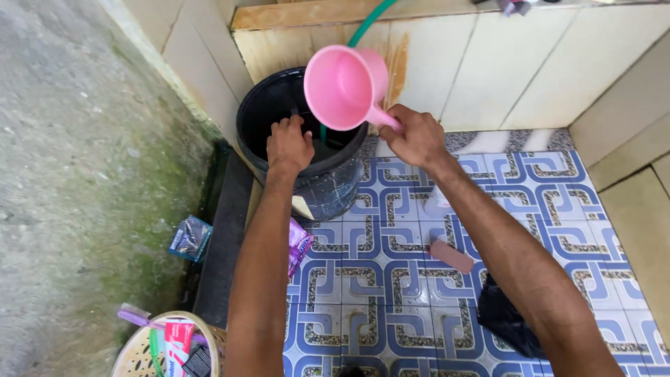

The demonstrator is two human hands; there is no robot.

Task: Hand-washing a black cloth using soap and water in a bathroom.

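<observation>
The left hand is placed on the near rim of the black bucket, with the fingers curled over the edge and gripping it. The right hand is clenched around the handle of the pink dipper. The dipper is held above the right part of the bucket opening and is tilted, so that its open mouth is turned toward the camera. Whether it contains water cannot be told.

The bucket stands in the corner of a tiled area, against the pale wall tiles. A green hose is routed down from the top of the wall, passes behind the dipper and enters the bucket.

The floor is covered with blue-and-white patterned tiles. A pink rectangular bar lies on the floor just right of the right forearm. A dark crumpled bag lies on the floor beneath that forearm. A purple packet lies at the foot of the bucket, beside the left forearm.

To the left, a rough concrete surface with green staining is seen. A small dark sachet lies on it. A woven basket holding a tube and a purple brush is located at the lower left corner.
</observation>
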